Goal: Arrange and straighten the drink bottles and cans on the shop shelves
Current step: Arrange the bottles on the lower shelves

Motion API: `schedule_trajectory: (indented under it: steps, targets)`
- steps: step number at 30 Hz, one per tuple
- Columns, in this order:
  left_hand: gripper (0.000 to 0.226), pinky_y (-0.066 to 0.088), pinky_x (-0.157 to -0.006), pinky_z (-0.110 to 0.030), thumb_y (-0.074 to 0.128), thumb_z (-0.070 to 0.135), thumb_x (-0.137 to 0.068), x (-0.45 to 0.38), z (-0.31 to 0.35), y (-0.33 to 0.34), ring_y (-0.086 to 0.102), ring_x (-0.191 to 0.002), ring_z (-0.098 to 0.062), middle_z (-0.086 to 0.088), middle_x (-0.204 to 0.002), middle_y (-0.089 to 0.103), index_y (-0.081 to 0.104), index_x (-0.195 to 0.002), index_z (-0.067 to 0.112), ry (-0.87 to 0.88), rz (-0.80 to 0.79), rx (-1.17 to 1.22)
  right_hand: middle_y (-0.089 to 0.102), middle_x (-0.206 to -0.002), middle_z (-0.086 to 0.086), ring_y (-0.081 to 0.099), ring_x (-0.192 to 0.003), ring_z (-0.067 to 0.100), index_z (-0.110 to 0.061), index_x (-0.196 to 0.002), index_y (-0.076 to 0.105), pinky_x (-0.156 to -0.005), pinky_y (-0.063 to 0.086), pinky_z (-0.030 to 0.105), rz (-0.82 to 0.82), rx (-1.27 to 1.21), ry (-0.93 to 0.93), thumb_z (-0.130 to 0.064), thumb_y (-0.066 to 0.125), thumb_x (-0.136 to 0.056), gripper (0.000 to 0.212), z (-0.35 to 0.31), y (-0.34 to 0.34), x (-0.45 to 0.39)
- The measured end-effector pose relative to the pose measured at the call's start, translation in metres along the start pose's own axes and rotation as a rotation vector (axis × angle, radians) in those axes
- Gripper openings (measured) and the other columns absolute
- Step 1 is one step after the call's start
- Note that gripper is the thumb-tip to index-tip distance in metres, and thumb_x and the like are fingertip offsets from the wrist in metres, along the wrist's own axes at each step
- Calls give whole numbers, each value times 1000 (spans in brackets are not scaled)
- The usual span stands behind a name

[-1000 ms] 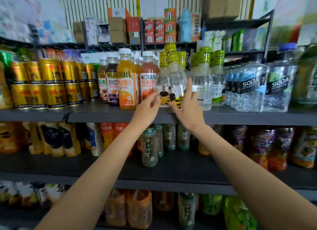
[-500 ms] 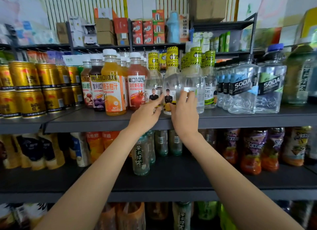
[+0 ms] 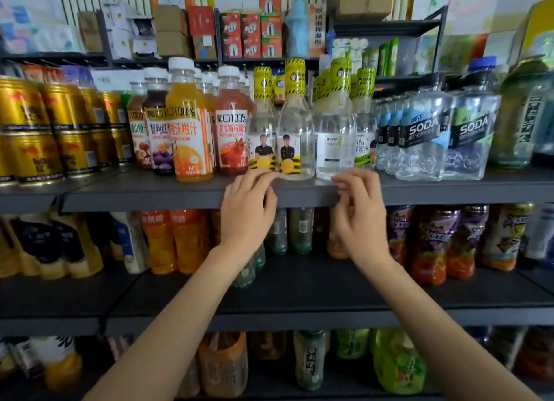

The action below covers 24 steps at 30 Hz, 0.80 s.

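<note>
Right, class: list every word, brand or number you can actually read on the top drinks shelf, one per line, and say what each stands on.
"SODA": black label of the clear square bottle.
"SODA": black label of its right neighbour.
"100%": orange juice bottle.
"100%": red pomegranate juice bottle.
"NFC": foot of the orange juice bottle's label.
Gold cans, yellow-capped clear bottles and lower shelves: print too blurred to read.

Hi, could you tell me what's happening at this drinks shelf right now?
A person is tidying a shop shelf of drinks with bare hands. Both hands are at the front edge of the upper shelf, just below a row of clear bottles with yellow striped neck wraps. The left hand has its fingertips at the base of the clear bottle with the portrait label; the right hand is curled just under the neighbouring clear bottle with the white label. Neither hand is wrapped around a bottle. All the bottles stand upright.
</note>
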<state>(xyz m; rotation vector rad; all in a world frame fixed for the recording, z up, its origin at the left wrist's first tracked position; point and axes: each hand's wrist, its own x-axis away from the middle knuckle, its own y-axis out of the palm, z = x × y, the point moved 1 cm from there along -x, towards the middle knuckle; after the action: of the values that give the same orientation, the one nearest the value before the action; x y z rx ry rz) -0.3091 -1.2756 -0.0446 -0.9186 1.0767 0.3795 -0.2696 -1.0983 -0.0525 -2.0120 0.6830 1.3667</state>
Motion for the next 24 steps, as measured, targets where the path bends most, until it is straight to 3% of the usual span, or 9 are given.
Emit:
schedule_trajectory:
  steps: [3, 6, 9, 12, 15, 20, 24]
  targets:
    - [40, 26, -107, -36, 40, 15, -88, 70, 4, 16, 39, -127, -24, -7, -135, 47, 55, -125, 10, 108, 15, 19, 42, -108, 5, 46, -90, 7, -2, -102, 57, -77, 38, 8, -43, 35, 57, 1, 45, -83, 23, 27, -28, 60]
    - [34, 38, -98, -42, 40, 18, -86, 151, 4, 44, 41, -117, -22, -4, -129, 45, 61, -112, 13, 120, -208, 62, 45, -107, 8, 46, -81, 8, -4, -103, 57, -70, 42, 19, -270, 127, 182, 10, 54, -82, 25, 55, -43, 134]
    - [34, 47, -89, -43, 38, 24, -85, 211, 3, 69, 42, -112, -21, -3, -125, 49, 62, -109, 17, -5, -403, 46, 49, -100, 5, 53, -77, 18, -7, -99, 58, -65, 46, 29, -444, 178, 347, 8, 59, -81, 23, 75, -46, 197]
    - [33, 51, -80, -39, 39, 24, -83, 245, 7, 83, 42, -106, -18, -2, -119, 52, 63, -105, 18, -109, -542, 58, 52, -101, 5, 53, -96, 28, -8, -105, 58, -78, 45, 32, -724, 156, 549, -8, 64, -85, 21, 84, -24, 241]
    - [31, 47, -86, -44, 50, 13, -82, 269, 1, 89, 48, -109, -24, -6, -122, 53, 63, -110, 14, -235, -650, 74, 46, -125, 9, 43, -119, 26, -8, -129, 44, -93, 36, 28, -950, 66, 788, -27, 70, -82, 57, 89, 15, 269]
    - [37, 28, -100, -38, 38, 18, -93, 276, -18, 69, 46, -114, -19, 1, -126, 46, 49, -128, 19, -367, -779, 37, 45, -138, 6, 44, -126, 26, -14, -143, 24, -92, 39, 30, -754, -257, 1219, -19, 74, -79, 82, 98, 75, 272]
    - [35, 35, -90, -33, 46, 11, -93, 277, -32, 47, 50, -106, -24, -2, -122, 50, 50, -127, 16, -392, -725, 49, 53, -132, 9, 50, -122, 28, -15, -141, 31, -93, 40, 30, -602, -216, 1188, -13, 78, -73, 83, 103, 95, 273]
